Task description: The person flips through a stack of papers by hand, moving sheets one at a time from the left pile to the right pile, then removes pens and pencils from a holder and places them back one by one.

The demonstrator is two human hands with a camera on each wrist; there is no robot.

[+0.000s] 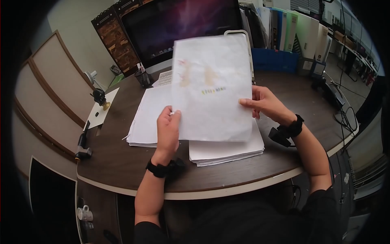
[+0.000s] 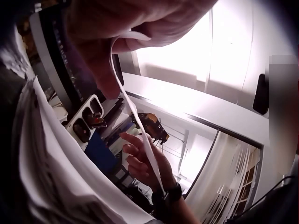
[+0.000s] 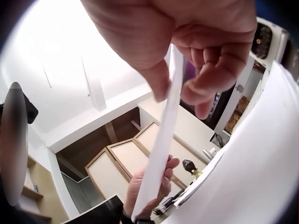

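Note:
Both hands hold up a white sheet of paper (image 1: 213, 118) over the desk, with faint colored marks and a short line of multicolored lettering showing on it. The left hand (image 1: 167, 128) pinches its lower left edge, thumb in front. At the right edge, the right hand (image 1: 270, 103) grips the sheet between thumb and fingers. Seen edge-on, the paper (image 3: 161, 140) runs between the right thumb and fingers in the right wrist view. Beneath it lie two paper stacks, a left pile (image 1: 148, 114) and a right pile (image 1: 225, 152), both partly hidden by the sheet.
Behind the paper stands a monitor (image 1: 162, 32), with a keyboard (image 1: 165, 78) and a pen cup (image 1: 143, 76) before it. Binders (image 1: 290, 30) line the back right above a blue box (image 1: 274, 61). Cables (image 1: 345, 118) hang at the desk's right edge.

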